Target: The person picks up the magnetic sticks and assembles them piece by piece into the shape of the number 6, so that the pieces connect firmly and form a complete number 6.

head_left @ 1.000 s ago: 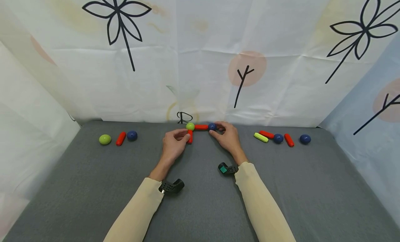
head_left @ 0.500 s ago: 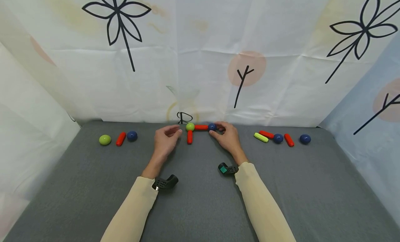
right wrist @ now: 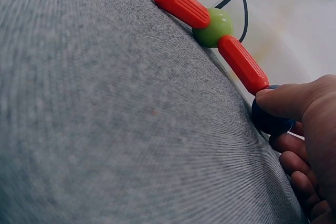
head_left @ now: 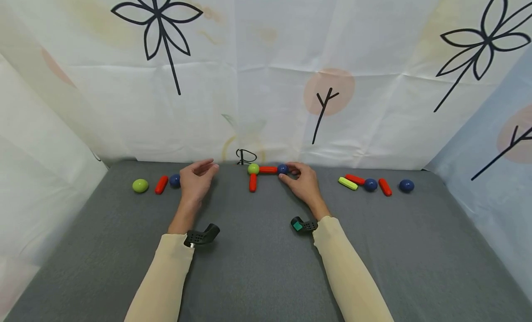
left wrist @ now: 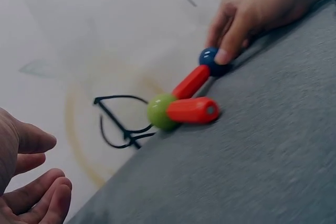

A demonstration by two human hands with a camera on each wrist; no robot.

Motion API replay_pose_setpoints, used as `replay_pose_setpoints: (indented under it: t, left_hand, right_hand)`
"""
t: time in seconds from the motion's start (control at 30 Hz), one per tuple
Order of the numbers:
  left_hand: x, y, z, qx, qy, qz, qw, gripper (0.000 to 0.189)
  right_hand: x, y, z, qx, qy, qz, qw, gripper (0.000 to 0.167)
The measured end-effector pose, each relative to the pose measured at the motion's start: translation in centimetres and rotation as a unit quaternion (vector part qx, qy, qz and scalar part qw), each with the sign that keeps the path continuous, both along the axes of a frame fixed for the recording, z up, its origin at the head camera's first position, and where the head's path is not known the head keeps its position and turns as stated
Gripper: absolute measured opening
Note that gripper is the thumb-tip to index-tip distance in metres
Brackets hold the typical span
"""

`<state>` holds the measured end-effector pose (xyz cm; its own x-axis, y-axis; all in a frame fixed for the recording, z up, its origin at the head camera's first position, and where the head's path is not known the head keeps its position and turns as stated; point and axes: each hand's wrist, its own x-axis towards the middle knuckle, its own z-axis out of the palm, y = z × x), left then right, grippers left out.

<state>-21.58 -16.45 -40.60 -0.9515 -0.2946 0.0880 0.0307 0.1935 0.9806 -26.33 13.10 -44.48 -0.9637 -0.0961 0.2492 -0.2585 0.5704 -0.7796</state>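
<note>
At the back middle of the table, a green ball joins two red rods. One red rod runs right to a blue ball; the other red rod points toward me, a grey disc in its end. My right hand pinches that blue ball between thumb and fingers, seen closely in the right wrist view. Left of the joined pieces, my left hand holds nothing, its thumb and fingers apart. It partly covers a second blue ball at the left, beside a loose red rod.
Another green ball lies at the far left. On the right sit a yellow-green rod, a red rod against a blue ball, another red rod and another blue ball. A patterned cloth hangs behind.
My left hand has let go of the front red rod and moved left toward the loose blue ball. My right hand has stayed on its blue ball.
</note>
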Motion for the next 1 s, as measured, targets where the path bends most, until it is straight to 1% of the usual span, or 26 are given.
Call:
replay_pose_setpoints:
  t: [0.13,0.27,0.5,0.63,0.77,1.0]
  left_hand:
    - [0.2,-1.1,0.3,-0.008,0.02,0.014,0.9997,0.034]
    - [0.4,-2.0,0.5,-0.033,0.039,0.038,0.9979,0.032]
    - [0.6,-4.1,0.5,-0.086,0.063,0.091,0.9902,0.034]
    - [0.7,-5.1,0.3,-0.104,0.069,0.106,0.9865,0.036]
    - [0.8,-5.7,0.1,-0.11,0.062,0.11,0.9859,0.038]
    - [1.0,-6.2,-0.2,-0.134,0.03,0.115,0.9839,0.042]
  right_hand:
    - [0.0,0.0,0.0,0.003,0.001,-0.002,1.0,0.042]
    - [0.0,0.0,0.0,0.003,0.001,-0.003,1.0,0.043]
    - [0.0,0.0,-0.1,0.002,0.005,0.001,1.0,0.042]
    - [0.0,0.1,-0.1,0.001,0.005,0.0,1.0,0.042]
    - [0.0,0.0,0.0,0.004,0.002,-0.001,1.0,0.042]
    - [0.1,-0.1,0.2,0.004,0.001,-0.003,1.0,0.043]
